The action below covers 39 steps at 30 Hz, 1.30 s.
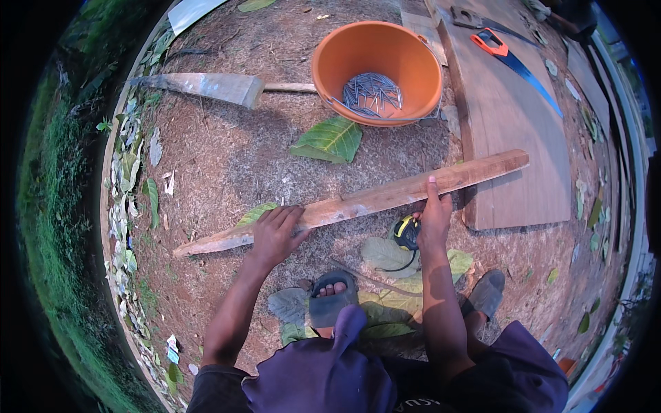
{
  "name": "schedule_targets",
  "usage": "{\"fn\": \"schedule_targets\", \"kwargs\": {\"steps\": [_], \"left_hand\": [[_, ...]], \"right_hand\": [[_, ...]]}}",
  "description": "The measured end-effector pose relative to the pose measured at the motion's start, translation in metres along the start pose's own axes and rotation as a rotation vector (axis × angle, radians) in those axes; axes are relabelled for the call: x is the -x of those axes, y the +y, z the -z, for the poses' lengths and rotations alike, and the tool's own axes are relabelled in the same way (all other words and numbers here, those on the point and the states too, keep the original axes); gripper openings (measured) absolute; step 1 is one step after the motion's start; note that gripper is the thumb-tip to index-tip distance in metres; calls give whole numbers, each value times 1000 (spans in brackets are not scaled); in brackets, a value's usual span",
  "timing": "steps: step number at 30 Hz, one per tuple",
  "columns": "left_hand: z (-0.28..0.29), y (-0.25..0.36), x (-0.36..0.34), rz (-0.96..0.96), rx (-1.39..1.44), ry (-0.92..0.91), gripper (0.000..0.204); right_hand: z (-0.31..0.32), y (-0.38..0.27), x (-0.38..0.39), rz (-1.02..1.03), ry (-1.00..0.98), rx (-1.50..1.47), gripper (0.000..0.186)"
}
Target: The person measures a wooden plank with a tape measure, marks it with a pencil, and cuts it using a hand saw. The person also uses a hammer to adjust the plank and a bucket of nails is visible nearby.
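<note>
A long, rough wooden beam (365, 198) slants across in front of me, its right end raised over a wide plank. My left hand (275, 235) is closed over the beam toward its left end, fingers across the top. Farther right, my right hand (435, 219) grips the near side, thumb laid on the upper face and fingers partly hidden beneath. Right beside those fingers is a black and yellow tape measure (407, 233) with a dark strap; whether the hand also holds it, I cannot tell.
An orange bucket (337, 58) of nails (372, 94) stands beyond the beam. On the wide plank (509, 179) lie a handsaw with an orange handle (513, 60) and an older saw (475, 19). Another timber piece (206, 87) rests left. Large leaves (330, 140) litter the ground.
</note>
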<state>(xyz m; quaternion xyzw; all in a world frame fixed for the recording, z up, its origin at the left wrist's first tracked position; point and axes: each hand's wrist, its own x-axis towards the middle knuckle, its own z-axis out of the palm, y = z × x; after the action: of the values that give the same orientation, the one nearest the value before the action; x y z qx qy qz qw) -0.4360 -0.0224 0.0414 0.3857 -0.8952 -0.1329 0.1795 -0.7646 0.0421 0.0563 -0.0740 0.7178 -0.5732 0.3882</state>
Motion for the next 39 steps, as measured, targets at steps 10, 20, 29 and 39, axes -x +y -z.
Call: {"fn": "schedule_targets", "kwargs": {"steps": [10, 20, 29, 39], "left_hand": [[-21, 28, -6, 69, -85, 150, 56], [-13, 46, -42, 373, -115, -229, 93], [-5, 40, -52, 351, -79, -281, 78], [-17, 34, -37, 293, -48, -202, 80]], "right_hand": [[-4, 0, -30, 40, -73, -319, 36], [-2, -4, -55, 11, -186, -109, 23], [-1, 11, -51, 53, -84, -25, 42], [1, 13, -47, 137, 2, 50, 45]]}}
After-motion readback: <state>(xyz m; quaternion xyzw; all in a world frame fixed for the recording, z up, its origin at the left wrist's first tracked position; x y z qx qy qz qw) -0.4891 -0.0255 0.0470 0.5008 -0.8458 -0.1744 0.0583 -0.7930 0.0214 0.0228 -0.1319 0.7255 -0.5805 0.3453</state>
